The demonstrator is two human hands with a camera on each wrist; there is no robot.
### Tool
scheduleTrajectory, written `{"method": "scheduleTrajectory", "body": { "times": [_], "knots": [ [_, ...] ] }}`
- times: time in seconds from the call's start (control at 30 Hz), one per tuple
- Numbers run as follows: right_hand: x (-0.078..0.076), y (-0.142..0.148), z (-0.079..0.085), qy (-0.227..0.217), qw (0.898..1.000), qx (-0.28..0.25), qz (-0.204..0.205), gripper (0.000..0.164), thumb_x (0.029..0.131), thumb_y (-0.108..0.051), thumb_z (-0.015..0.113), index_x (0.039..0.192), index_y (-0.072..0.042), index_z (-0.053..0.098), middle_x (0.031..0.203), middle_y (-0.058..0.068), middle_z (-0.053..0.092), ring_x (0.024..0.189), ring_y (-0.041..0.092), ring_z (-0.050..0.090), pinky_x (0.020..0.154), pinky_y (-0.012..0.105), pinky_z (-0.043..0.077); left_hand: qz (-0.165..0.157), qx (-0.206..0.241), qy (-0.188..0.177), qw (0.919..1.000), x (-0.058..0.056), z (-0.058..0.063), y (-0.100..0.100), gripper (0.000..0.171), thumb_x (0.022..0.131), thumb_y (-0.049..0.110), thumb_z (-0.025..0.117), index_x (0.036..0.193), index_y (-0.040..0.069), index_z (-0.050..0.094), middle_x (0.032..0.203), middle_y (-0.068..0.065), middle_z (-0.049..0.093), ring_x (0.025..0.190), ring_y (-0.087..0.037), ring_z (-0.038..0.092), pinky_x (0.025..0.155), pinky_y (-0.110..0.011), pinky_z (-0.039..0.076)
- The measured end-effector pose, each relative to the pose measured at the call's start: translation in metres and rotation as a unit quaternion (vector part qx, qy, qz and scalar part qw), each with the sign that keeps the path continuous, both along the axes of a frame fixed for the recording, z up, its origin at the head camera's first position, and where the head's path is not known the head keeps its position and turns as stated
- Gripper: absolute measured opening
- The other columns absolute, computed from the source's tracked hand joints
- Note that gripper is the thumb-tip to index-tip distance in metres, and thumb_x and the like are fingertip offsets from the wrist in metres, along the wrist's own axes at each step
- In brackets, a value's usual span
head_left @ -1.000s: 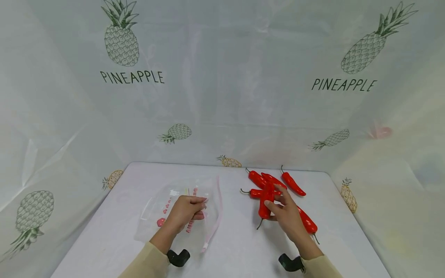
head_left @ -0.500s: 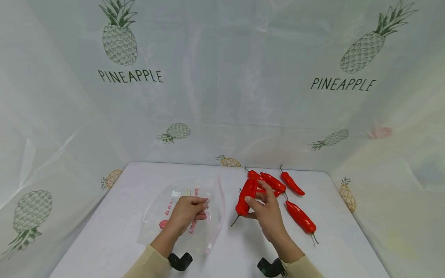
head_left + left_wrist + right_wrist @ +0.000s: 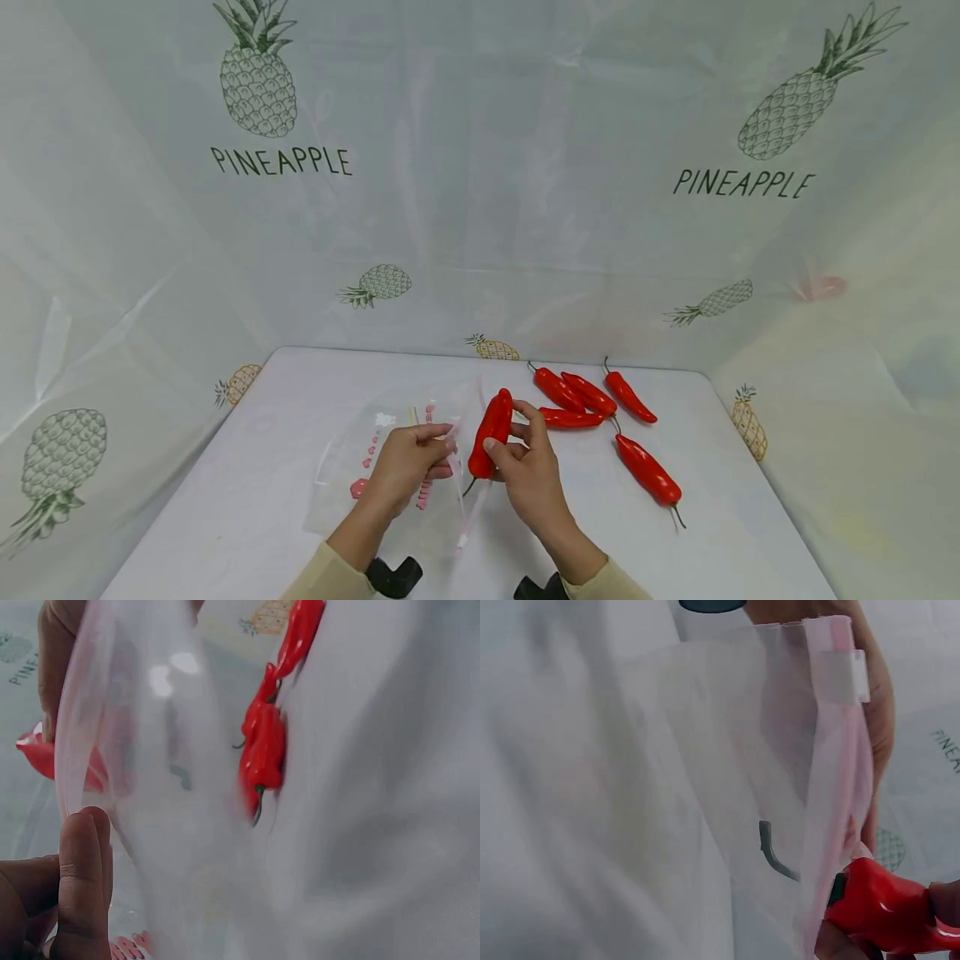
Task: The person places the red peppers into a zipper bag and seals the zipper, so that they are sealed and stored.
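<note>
Red pepper (image 3: pixel 491 437) in the head view sits tilted beside the mouth of a clear bag (image 3: pixel 358 488), the right hand (image 3: pixel 528 475) clamped on it between thumb and fingers; the left hand (image 3: pixel 405 458) pinches the bag's edge. Five more peppers (image 3: pixel 648 470) lie to the right. Left wrist view: the bag looks thin and limp, likely slippery. Right wrist view: the stem (image 3: pixel 766 844) shows through the bag. The glossy pepper seems light, firm and slick, best gripped around its thick body.
</note>
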State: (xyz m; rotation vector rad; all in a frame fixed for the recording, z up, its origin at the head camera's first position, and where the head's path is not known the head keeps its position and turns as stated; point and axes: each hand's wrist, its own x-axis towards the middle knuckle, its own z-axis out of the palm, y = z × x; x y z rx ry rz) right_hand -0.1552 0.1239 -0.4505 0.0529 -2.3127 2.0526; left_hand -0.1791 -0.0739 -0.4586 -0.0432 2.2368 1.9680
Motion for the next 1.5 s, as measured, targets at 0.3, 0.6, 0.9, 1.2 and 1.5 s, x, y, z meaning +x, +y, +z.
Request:
{"method": "scheduleTrajectory", "body": {
  "times": [0.3,0.6,0.9,1.2,1.5],
  "knots": [
    [-0.001,-0.004,-0.004,-0.012,1.0,0.019,-0.009,0.074,0.098,-0.02,0.077,0.158,-0.024,0.033,0.145,0.02,0.055,0.114,0.03,0.068,0.075,0.044,0.068,0.021,0.037,0.04,0.9983,0.004,0.002,0.001,0.031,0.101,0.016,0.072,0.131,0.008,0.075,0.089,-0.013,0.07,0.072,-0.031,0.075,0.072,-0.029,0.066],
    [0.002,-0.015,-0.002,-0.022,0.999,0.032,0.014,0.072,0.098,-0.021,0.077,0.157,-0.021,0.035,0.139,0.021,0.057,0.109,0.028,0.07,0.071,0.043,0.068,0.042,0.077,0.031,0.9956,0.009,0.005,0.004,0.033,0.101,0.015,0.073,0.132,0.003,0.073,0.106,-0.017,0.076,0.076,-0.023,0.077,0.072,-0.031,0.067],
    [-0.004,-0.018,-0.005,-0.027,0.993,0.112,0.041,0.074,0.096,-0.02,0.078,0.157,-0.013,0.036,0.132,0.024,0.061,0.1,0.027,0.069,0.061,0.039,0.067,0.054,0.12,0.022,0.991,0.013,0.006,0.006,0.032,0.101,0.011,0.072,0.131,0.002,0.073,0.107,-0.018,0.075,0.077,-0.022,0.077,0.072,-0.031,0.067],
    [-0.033,-0.018,0.004,-0.043,0.984,0.165,0.053,0.078,0.094,-0.021,0.08,0.159,-0.012,0.037,0.13,0.026,0.062,0.084,0.024,0.071,0.055,0.034,0.065,0.002,0.113,-0.008,0.9935,0.02,0.006,0.01,0.036,0.1,0.015,0.074,0.13,-0.005,0.072,0.096,-0.01,0.072,0.072,-0.015,0.071,0.073,-0.031,0.067],
    [-0.04,-0.021,0.004,-0.032,0.962,0.254,0.099,0.071,0.095,-0.022,0.08,0.156,-0.012,0.046,0.126,0.022,0.069,0.09,0.024,0.07,0.069,0.044,0.068,0.047,0.158,0.028,0.986,0.016,0.027,0.003,0.03,0.1,0.007,0.072,0.126,-0.007,0.071,0.095,-0.011,0.071,0.072,-0.016,0.074,0.073,-0.029,0.067]
  ]
}}
